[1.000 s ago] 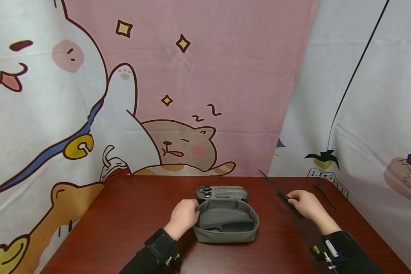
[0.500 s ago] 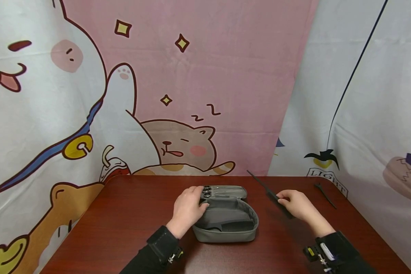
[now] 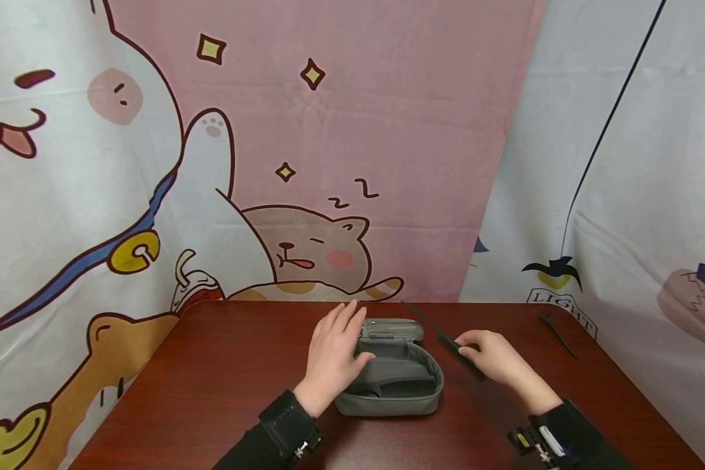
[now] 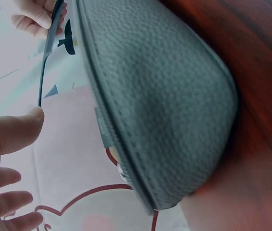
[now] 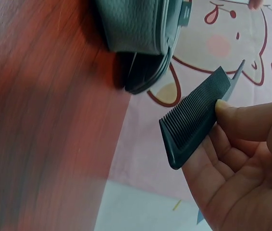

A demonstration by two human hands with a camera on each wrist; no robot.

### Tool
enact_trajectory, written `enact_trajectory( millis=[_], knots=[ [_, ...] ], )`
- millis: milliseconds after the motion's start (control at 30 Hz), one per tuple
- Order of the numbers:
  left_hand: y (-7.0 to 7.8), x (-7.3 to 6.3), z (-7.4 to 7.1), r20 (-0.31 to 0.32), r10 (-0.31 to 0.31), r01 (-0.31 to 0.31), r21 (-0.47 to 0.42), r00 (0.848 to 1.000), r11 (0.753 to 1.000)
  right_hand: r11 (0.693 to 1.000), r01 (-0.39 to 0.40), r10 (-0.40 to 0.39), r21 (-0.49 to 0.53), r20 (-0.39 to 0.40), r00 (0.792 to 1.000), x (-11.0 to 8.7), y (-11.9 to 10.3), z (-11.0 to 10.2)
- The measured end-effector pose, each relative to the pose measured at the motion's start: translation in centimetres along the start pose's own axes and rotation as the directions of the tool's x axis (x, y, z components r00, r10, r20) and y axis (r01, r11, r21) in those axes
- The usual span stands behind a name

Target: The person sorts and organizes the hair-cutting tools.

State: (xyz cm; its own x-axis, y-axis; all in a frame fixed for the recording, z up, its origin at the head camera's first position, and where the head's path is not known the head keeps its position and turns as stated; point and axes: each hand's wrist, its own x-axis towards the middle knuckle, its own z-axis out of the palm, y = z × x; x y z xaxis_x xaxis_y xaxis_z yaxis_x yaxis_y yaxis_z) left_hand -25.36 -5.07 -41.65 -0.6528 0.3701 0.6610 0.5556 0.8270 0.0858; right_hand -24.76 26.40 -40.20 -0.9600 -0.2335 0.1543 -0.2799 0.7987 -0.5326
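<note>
A grey zip case [image 3: 388,408] lies unzipped on the table, its lid [image 3: 390,328] laid back. Inside rests a dark comb with a handle [image 3: 408,389]. My left hand [image 3: 333,356], fingers spread and holding nothing, hovers by the left side of the case and hides part of the lid. To the right of the case, my right hand [image 3: 493,356] pinches a black rat-tail comb [image 5: 193,115] between thumb and fingers. The comb is raised off the table, its thin tail pointing away to the upper left in the head view.
A thin black clip-like item [image 3: 558,337] lies near the right edge of the brown table [image 3: 211,391]. Behind the table hangs a printed cartoon cloth [image 3: 423,163].
My left hand has let go of the case's left rim, risen and spread its fingers. My right hand has carried the rat-tail comb leftward, closer to the case.
</note>
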Motion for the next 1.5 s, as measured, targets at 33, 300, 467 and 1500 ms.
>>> enact_trajectory(
  millis=[33, 300, 467, 1500],
  knots=[
    [0.1, 0.1, -0.1, -0.005, 0.008, -0.008, -0.002, 1.000, 1.000, 1.000, 0.008, -0.008, 0.000, 0.003, 1.000, 0.0, -0.2, 0.1],
    [1.1, 0.8, -0.6, 0.003, 0.082, -0.082, 0.000, 0.997, 0.997, 0.998, 0.063, -0.063, -0.001, 0.019, 0.998, -0.1, -1.6, 0.8],
    [1.6, 1.0, -0.5, 0.013, 0.132, -0.132, -0.003, 0.991, 0.991, 0.996, 0.084, -0.084, 0.012, 0.031, 0.996, -0.1, -2.5, 1.5],
    [3.2, 0.5, 0.8, 0.058, 0.305, -0.309, 0.097, 0.951, 0.946, 0.978, 0.187, -0.200, 0.094, 0.158, 0.967, 0.2, -4.8, 3.2]
  ],
)
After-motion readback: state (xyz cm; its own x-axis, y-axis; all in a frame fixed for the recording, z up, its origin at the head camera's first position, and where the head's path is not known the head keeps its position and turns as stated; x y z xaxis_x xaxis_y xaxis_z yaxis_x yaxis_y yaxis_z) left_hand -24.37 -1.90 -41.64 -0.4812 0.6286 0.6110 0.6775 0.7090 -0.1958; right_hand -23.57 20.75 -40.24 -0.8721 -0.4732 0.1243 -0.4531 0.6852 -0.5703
